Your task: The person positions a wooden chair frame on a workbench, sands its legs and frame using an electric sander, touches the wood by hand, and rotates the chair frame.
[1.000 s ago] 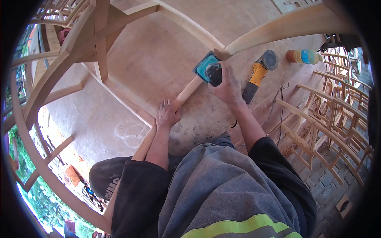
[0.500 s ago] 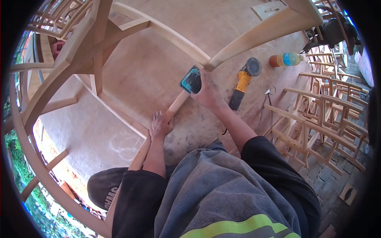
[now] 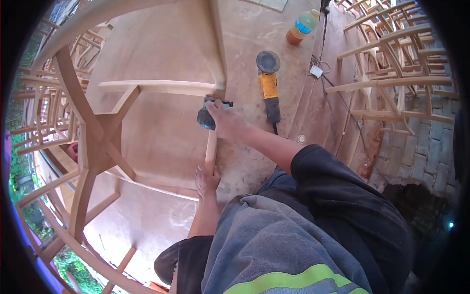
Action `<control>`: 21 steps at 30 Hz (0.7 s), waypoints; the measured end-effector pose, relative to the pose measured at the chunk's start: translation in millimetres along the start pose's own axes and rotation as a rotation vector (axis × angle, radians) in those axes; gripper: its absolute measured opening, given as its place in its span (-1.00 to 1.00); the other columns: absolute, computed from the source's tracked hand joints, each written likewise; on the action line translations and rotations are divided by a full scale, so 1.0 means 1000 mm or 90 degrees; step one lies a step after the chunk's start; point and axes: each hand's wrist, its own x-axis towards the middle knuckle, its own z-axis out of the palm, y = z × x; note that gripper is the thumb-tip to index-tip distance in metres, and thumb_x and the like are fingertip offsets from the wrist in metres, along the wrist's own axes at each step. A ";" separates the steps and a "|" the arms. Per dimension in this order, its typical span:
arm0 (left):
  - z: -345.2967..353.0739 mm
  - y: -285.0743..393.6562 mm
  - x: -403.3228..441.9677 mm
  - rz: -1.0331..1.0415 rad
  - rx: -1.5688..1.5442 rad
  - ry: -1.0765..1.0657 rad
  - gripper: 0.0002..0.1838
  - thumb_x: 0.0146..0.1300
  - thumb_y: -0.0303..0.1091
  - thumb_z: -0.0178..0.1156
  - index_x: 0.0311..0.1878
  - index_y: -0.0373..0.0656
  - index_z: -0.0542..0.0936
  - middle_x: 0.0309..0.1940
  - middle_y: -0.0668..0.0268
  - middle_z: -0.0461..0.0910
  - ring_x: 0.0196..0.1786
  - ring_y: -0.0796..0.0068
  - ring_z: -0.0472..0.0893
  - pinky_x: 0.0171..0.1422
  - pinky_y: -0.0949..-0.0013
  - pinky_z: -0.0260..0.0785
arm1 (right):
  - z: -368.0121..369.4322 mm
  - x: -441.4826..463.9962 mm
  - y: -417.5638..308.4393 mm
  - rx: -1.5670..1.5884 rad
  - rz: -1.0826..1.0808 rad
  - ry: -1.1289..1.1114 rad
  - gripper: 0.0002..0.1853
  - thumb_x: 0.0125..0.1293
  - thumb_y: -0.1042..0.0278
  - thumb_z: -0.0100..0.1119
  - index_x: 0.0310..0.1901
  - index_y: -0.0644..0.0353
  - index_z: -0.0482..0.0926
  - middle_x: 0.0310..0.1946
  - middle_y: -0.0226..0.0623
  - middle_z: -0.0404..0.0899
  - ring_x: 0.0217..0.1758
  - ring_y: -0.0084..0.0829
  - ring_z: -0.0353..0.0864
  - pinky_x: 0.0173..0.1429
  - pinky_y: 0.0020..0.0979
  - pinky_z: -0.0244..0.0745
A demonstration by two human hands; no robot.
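Observation:
A wooden chair frame with an X-shaped brace lies before me on a dusty board. My right hand is wrapped round a dusty teal-and-black palm sander. The sander rests against the upper end of a straight rail, close to the joint with a leg. Lower down, my left hand grips the same rail near its other end. The sander's working face is hidden.
A yellow-and-black angle grinder lies right of the frame, its cord running toward me. Beyond it stands a bottle of orange-brown liquid. Several chair frames are stacked at the right, others at the left. A cable crosses the board's edge.
My view has turned, so the chair frame and grinder appear rotated and further left. The sander is now tilted differently at the rail's upper end. Both hands keep their holds.

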 end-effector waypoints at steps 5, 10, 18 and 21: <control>0.001 0.000 0.002 -0.002 0.004 -0.007 -0.47 0.16 0.00 0.33 -0.15 -0.34 0.44 -0.22 -0.10 0.53 -0.07 -0.13 0.56 0.07 -0.02 0.44 | -0.006 -0.006 0.000 -0.031 -0.016 -0.028 -0.35 0.11 0.38 0.26 0.26 0.27 0.29 0.17 0.10 0.45 -0.05 0.08 0.70 -0.07 -0.02 0.63; 0.000 0.000 0.000 -0.036 0.006 -0.014 -0.47 0.16 -0.01 0.33 -0.13 -0.32 0.45 -0.21 -0.10 0.54 -0.04 -0.12 0.56 0.09 -0.02 0.44 | -0.005 -0.023 0.014 0.005 0.024 0.042 -0.26 0.07 0.27 0.37 0.31 0.13 0.28 0.11 -0.04 0.48 -0.01 0.06 0.66 0.03 0.02 0.58; -0.001 -0.004 0.000 -0.072 -0.060 -0.036 -0.52 0.17 -0.07 0.26 -0.04 -0.27 0.46 -0.08 -0.09 0.55 0.05 -0.11 0.54 0.16 -0.02 0.44 | 0.003 -0.028 0.020 -0.043 0.015 0.017 -0.20 0.02 0.24 0.41 0.33 0.11 0.28 0.15 -0.04 0.47 0.14 0.06 0.57 0.13 0.00 0.54; 0.001 -0.009 0.001 -0.056 -0.062 -0.038 -0.52 0.17 -0.08 0.26 -0.02 -0.26 0.45 -0.08 -0.07 0.55 0.09 -0.10 0.53 0.19 -0.01 0.42 | 0.009 -0.029 0.018 -0.060 0.038 0.072 -0.20 0.01 0.25 0.43 0.32 0.08 0.29 0.13 -0.08 0.47 0.13 0.03 0.56 0.11 0.00 0.54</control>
